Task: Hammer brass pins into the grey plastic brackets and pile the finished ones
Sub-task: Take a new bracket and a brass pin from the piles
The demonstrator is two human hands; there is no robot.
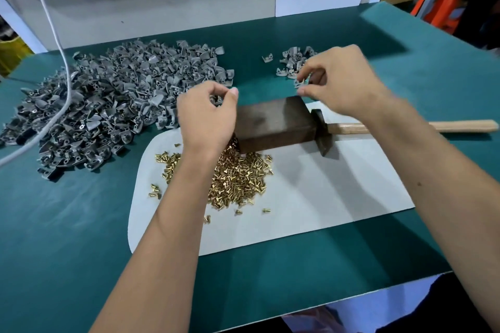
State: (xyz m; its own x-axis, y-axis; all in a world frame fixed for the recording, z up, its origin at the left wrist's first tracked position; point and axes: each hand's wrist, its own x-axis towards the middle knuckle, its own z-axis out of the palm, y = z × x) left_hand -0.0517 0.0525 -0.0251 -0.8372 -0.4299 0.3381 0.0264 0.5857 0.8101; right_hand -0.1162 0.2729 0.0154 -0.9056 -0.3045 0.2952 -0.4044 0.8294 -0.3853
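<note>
A grey plastic bracket (217, 100) sits pinched in the left hand (207, 119), fingers curled round it just beyond the dark block (273, 126), prob. picked from the big heap of unfinished brackets (108, 105) that spreads across the surface to the left. The right hand (339, 80) hovers w/ fingers curled, thumb and forefinger pinched on something small at approx. the block's far edge; too blurred to tell if it's a pin or a bracket. Judging by position, it's either dropping a finished piece on the small pile (293, 62) behind it or bringing a part to the block.

The block is a squat, rectangular, dull brown slab, looks like steel; prob. serves as the anvil, hence central and within reach of both hands. The hammer (351, 127) lies flat beside it, dark head touching the block's right end, pale wooden handle pointing right, i.e. ready for the right hand.

Brass pins (238, 178) are short, shiny, headed studs, heaped loose on the white sheet (324, 197) in front of the block, partly under the left forearm; the sheet likely keeps them visible vs. the green surface (81, 224). Brackets are matte, curved, wedge-like w/ small holes. A white cable (61, 43) droops over the big heap.
</note>
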